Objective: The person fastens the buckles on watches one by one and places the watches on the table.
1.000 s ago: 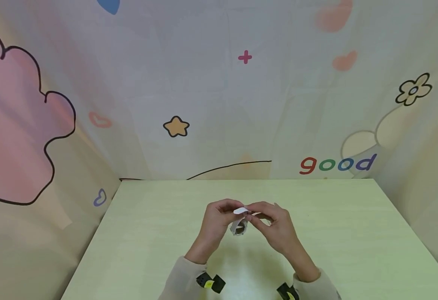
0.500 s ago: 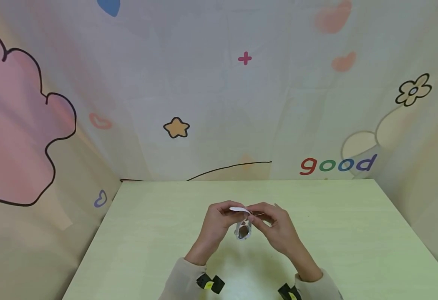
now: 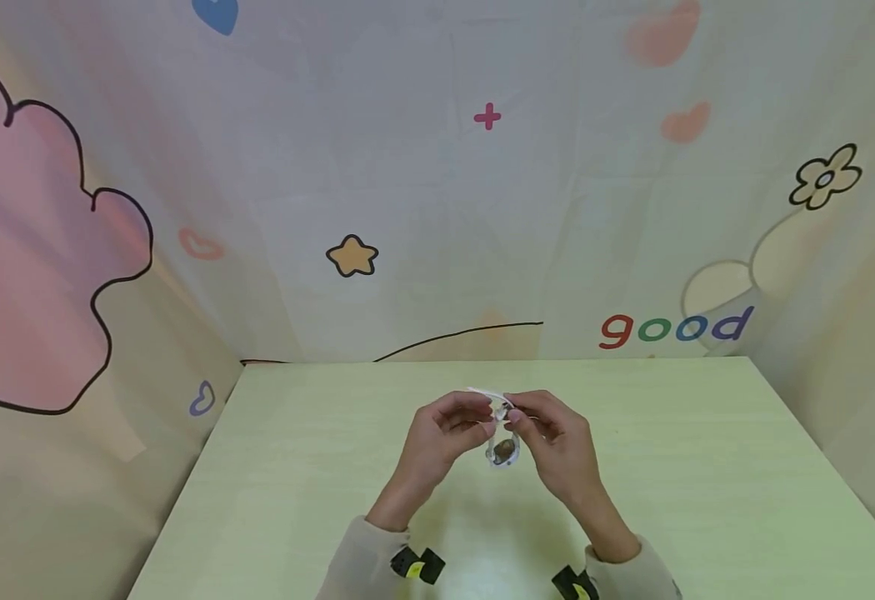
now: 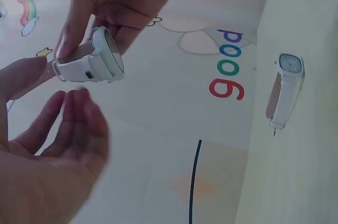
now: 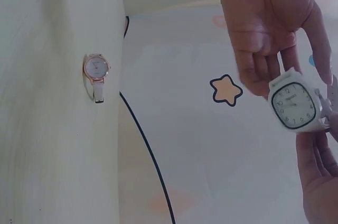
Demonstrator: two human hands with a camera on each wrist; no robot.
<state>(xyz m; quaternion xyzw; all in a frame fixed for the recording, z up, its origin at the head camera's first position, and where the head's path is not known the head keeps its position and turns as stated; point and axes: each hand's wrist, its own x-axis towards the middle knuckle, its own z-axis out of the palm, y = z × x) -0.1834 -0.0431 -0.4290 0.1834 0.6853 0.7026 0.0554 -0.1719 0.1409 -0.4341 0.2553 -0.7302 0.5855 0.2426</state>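
Over my feed I see a white wristwatch (image 5: 293,105) with a rounded-square case (image 4: 107,57), pale dial, dark border and dark numerals, held in the air between the left hand (image 3: 437,433) and right hand (image 3: 563,442). Its strap (image 4: 75,70), white outside and brownish inside, bends into a loop, the case tilted at its lower end.

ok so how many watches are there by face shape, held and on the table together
Square with rounded corners: 2 (the held watch and the white watch lying on the table)
Round: 1 (the pinkish-rimmed watch, also on the table)
Total: 3
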